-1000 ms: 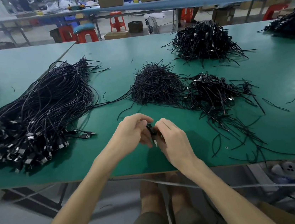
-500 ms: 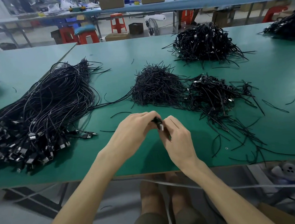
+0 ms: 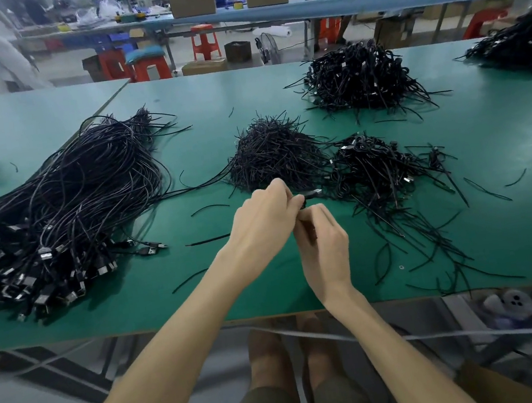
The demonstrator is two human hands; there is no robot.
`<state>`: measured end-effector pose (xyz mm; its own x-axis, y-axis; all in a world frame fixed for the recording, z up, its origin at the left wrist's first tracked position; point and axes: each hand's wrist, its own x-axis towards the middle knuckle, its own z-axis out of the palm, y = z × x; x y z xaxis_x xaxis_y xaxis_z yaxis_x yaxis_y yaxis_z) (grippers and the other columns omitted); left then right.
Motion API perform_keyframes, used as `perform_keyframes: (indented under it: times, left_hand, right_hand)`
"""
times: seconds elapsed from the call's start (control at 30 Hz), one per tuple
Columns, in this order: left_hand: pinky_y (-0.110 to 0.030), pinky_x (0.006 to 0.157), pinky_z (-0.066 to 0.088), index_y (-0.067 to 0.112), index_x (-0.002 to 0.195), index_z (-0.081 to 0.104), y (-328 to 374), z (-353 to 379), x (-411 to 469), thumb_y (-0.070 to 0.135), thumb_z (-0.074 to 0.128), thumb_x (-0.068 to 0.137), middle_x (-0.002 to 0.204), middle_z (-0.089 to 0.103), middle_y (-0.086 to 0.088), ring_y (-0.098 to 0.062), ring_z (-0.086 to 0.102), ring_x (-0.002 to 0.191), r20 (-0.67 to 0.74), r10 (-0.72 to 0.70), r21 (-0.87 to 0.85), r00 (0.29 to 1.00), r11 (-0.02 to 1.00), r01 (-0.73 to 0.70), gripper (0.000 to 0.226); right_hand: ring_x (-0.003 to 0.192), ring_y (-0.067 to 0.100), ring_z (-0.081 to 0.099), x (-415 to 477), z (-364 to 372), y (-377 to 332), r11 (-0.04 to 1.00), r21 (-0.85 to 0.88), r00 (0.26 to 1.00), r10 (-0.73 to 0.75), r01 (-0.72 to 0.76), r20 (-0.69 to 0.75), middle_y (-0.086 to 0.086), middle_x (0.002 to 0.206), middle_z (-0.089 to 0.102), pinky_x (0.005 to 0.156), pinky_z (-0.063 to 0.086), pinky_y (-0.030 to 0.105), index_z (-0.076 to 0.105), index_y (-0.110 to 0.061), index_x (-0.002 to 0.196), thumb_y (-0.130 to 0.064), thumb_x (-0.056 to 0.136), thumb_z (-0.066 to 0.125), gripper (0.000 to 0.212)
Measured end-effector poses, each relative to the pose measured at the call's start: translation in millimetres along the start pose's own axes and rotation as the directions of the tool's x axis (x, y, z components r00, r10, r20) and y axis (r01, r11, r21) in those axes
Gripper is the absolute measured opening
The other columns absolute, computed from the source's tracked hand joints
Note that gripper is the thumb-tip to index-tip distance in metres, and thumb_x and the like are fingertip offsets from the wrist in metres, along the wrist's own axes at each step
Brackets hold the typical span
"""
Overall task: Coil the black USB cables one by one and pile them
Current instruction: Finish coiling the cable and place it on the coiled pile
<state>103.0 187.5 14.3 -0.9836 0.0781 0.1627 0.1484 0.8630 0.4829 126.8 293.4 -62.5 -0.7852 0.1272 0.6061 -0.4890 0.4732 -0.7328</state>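
Note:
My left hand (image 3: 265, 216) and my right hand (image 3: 325, 244) meet over the middle of the green table (image 3: 198, 95) and grip one coiled black USB cable (image 3: 311, 194). Its plug end sticks out to the right of my left fingers; the coil itself is mostly hidden by both hands. A big heap of loose uncoiled cables (image 3: 58, 213) lies at the left. Just right of my hands lies a pile of coiled cables (image 3: 377, 167).
A mound of short black ties (image 3: 272, 153) sits behind my hands. More coiled piles lie at the back (image 3: 357, 79) and far right (image 3: 520, 43). Stray ties litter the table at the right front (image 3: 431, 248). The table's front edge runs just below my wrists.
Both hands have moved away from me and a little right, toward the coiled pile, carrying the cable. The plug end now shows past my left fingers.

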Motion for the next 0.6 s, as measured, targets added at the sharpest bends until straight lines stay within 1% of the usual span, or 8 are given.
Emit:
perform_keyframes:
  times: [0.1,0.17,0.23,0.27,0.37,0.47,0.53,0.6]
  left_hand:
    - [-0.036,0.058,0.039,0.021,0.105,0.052,1.4,3.9,-2.7,0.041,0.042,0.106,0.082,0.060,0.005,-0.020,0.058,0.073,0.042,-0.010,-0.108,0.999,0.994,0.014,0.022]
    - [-0.038,0.066,0.048,0.022,0.111,0.051,-3.4,4.8,-4.3,0.035,0.041,0.107,0.090,0.066,0.004,-0.019,0.062,0.079,0.084,0.016,-0.148,0.996,0.989,-0.003,0.017]
    - [-0.040,0.076,0.051,0.023,0.116,0.050,-10.8,3.7,-5.9,0.030,0.042,0.106,0.102,0.068,0.002,-0.020,0.062,0.084,0.097,0.045,-0.133,0.994,0.991,-0.032,0.015]
    - [-0.040,0.078,0.053,0.023,0.118,0.049,-14.8,3.1,-7.0,0.030,0.043,0.105,0.102,0.068,0.002,-0.020,0.064,0.082,0.100,0.055,-0.137,0.993,0.990,-0.041,0.015]
    - [-0.044,0.081,0.056,0.024,0.123,0.048,-25.6,1.7,-10.4,0.031,0.048,0.105,0.102,0.069,0.008,-0.016,0.069,0.080,0.118,0.088,-0.186,0.989,0.980,-0.065,0.020]
    - [-0.042,0.088,0.056,0.024,0.131,0.054,-31.9,-2.5,-14.5,0.033,0.056,0.102,0.119,0.068,0.009,-0.014,0.069,0.091,0.234,0.207,-0.224,0.950,0.962,-0.154,0.030]
    - [-0.037,0.092,0.055,0.029,0.133,0.058,-35.0,-7.6,-18.1,0.039,0.056,0.102,0.122,0.068,0.015,-0.009,0.067,0.093,0.306,0.274,-0.244,0.912,0.948,-0.203,0.033]
    - [-0.036,0.091,0.055,0.033,0.130,0.061,-43.5,-15.4,-20.9,0.042,0.056,0.101,0.118,0.067,0.020,-0.004,0.067,0.092,0.256,0.256,-0.259,0.932,0.947,-0.189,0.031]
  right_hand:
    - [0.069,0.010,0.055,3.8,-1.6,1.1,0.982,0.108,0.988,0.156,-0.156,0.009,-0.001,0.080,0.062,0.065,0.044,0.023,0.063,-0.012,0.087,-0.004,0.098,0.063,0.014]
    - [0.067,0.013,0.060,8.0,-3.2,3.7,0.942,0.177,0.958,0.281,-0.285,0.045,0.001,0.077,0.067,0.065,0.045,0.025,0.068,-0.011,0.088,-0.010,0.100,0.061,0.014]
    - [0.066,0.011,0.063,10.3,-5.4,6.2,0.903,0.229,0.931,0.352,-0.364,0.093,-0.001,0.075,0.070,0.063,0.047,0.026,0.072,-0.012,0.090,-0.017,0.103,0.057,0.020]
    - [0.067,0.012,0.064,10.9,-6.6,6.6,0.880,0.257,0.917,0.381,-0.399,0.120,0.000,0.075,0.072,0.061,0.048,0.027,0.072,-0.012,0.090,-0.020,0.105,0.055,0.025]
    - [0.073,0.019,0.072,15.8,-8.3,6.9,0.785,0.335,0.853,0.476,-0.521,0.213,0.004,0.083,0.076,0.059,0.051,0.028,0.071,-0.006,0.094,-0.027,0.106,0.052,0.031]
    - [0.079,0.020,0.073,24.2,-10.7,6.0,0.669,0.390,0.774,0.548,-0.633,0.317,0.014,0.096,0.076,0.063,0.058,0.030,0.068,-0.002,0.101,-0.034,0.102,0.059,0.033]
    - [0.084,0.026,0.073,34.0,-14.8,4.9,0.680,0.342,0.760,0.556,-0.648,0.336,0.018,0.102,0.073,0.068,0.061,0.038,0.067,-0.005,0.102,-0.030,0.099,0.064,0.026]
    - [0.076,0.023,0.074,50.0,-22.9,3.9,0.746,0.269,0.788,0.531,-0.609,0.312,0.014,0.102,0.069,0.058,0.057,0.036,0.063,-0.006,0.105,-0.022,0.100,0.063,0.017]
